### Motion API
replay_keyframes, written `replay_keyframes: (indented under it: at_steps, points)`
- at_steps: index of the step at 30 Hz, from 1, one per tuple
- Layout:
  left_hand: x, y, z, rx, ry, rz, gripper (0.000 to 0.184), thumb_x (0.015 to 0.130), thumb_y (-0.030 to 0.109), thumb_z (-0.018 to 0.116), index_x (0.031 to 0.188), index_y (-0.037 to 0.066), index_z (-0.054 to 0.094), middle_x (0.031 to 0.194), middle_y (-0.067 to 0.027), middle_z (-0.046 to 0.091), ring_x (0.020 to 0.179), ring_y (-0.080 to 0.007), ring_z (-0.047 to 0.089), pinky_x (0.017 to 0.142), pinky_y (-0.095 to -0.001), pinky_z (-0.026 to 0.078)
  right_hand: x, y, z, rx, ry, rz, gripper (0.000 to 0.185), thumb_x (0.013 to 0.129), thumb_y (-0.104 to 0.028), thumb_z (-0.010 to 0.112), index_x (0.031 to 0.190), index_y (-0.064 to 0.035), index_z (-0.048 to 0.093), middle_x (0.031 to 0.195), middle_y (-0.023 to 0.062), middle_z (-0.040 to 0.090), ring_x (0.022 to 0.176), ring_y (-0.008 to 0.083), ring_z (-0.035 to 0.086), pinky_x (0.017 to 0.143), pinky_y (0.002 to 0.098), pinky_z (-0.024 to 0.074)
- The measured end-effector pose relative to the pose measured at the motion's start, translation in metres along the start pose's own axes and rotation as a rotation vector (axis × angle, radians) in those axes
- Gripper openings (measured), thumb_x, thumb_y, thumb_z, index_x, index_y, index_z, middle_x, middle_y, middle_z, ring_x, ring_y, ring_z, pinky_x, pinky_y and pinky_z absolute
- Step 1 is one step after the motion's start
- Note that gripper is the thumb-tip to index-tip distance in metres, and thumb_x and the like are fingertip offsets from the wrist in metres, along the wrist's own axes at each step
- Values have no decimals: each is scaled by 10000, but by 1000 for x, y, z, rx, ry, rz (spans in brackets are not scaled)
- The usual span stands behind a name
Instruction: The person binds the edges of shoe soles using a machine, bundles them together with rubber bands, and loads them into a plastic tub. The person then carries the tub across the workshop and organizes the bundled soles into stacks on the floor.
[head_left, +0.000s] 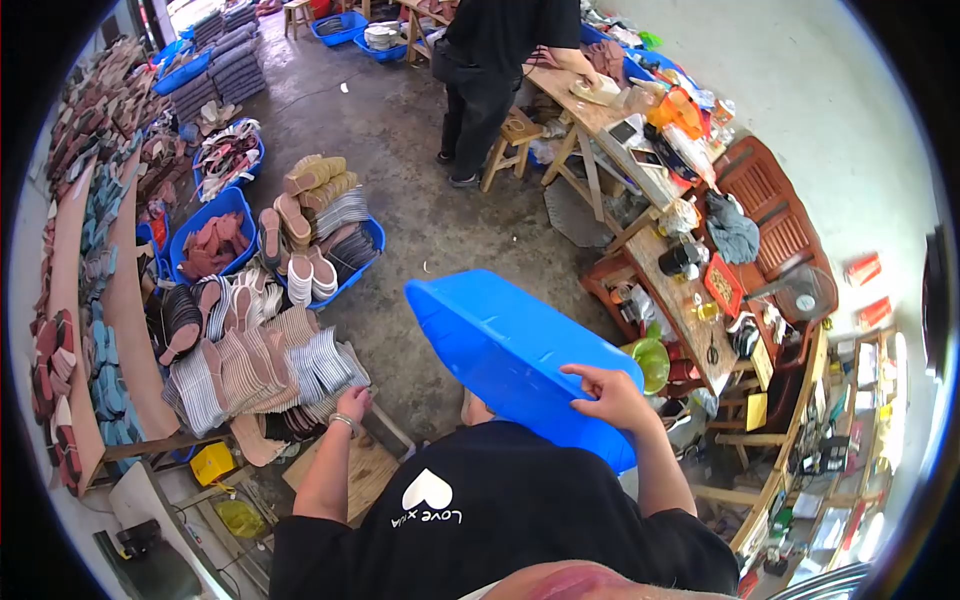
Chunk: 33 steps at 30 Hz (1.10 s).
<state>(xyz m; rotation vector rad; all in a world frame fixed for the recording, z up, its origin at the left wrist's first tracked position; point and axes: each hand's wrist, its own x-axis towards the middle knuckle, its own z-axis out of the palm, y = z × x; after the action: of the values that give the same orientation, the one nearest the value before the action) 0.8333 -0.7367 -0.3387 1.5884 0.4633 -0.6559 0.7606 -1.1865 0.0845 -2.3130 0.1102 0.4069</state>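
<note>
A blue plastic tub (500, 345) is tilted on its side in front of my lap. My right hand (606, 397) is at the tub's near right part, with the index finger and thumb on either side of what looks like its rim. Lower on the left, my left hand (353, 403) wears a bracelet and has loosely bent fingers, with nothing visible in them. It is beside the end of a long stack of shoe soles (255, 365), some striped and some tan; whether it touches them I cannot tell.
A wooden board (365, 475) lies below my left hand. Soles fill another blue tub (365, 262), and a blue bin (180, 250) holds reddish pieces. A person in black (490, 80) stands at a cluttered workbench (690, 310), near a wooden stool (510, 150).
</note>
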Motion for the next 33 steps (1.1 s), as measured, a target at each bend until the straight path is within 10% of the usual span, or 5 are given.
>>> replay_keyframes:
  at_steps: [14, 23, 26, 28, 33]
  points:
    - [-75, 2, 50, 51, 362, -369, 226, 801, 119, 572, 588, 109, 496, 572, 30, 488, 512, -106, 467, 450, -295, 380, 340, 22, -88, -11, -82, -246, 487, 643, -86, 624, 1127, -139, 610, 564, 2, 383, 528, 93, 406, 516, 257, 369]
    - [59, 26, -10, 554, 51, -463, 235, 875, 277, 491, 896, 97, 642, 852, -99, 638, 782, -237, 619, 698, -359, 484, 601, -98, -106, 194, -49, -391, 482, 677, -18, 618, 1154, -74, 579, 582, -56, 353, 534, 41, 344, 493, 209, 296]
    - [158, 164, -34, 640, 256, -371, 192, 806, 190, 504, 880, 56, 620, 906, -164, 615, 909, -306, 599, 751, -391, 485, 667, -151, -112, 196, 12, -462, 461, 705, 3, 623, 1159, -49, 564, 597, -70, 330, 539, 25, 314, 485, 194, 256]
    - [240, 215, -65, 1090, 174, 492, 273, 818, 250, 537, 957, 29, 615, 938, -180, 623, 902, -348, 584, 776, -390, 476, 700, -175, -118, 227, 69, -497, 455, 727, 16, 625, 1173, -35, 551, 609, -79, 317, 544, 15, 294, 487, 180, 228]
    - [358, 442, -64, 75, 343, 118, 403, 864, 341, 544, 1111, 23, 567, 917, -76, 647, 791, -166, 615, 658, -283, 488, 789, -217, -138, 448, 120, -513, 423, 733, 22, 629, 1149, -28, 567, 634, -85, 325, 558, 16, 308, 495, 176, 245]
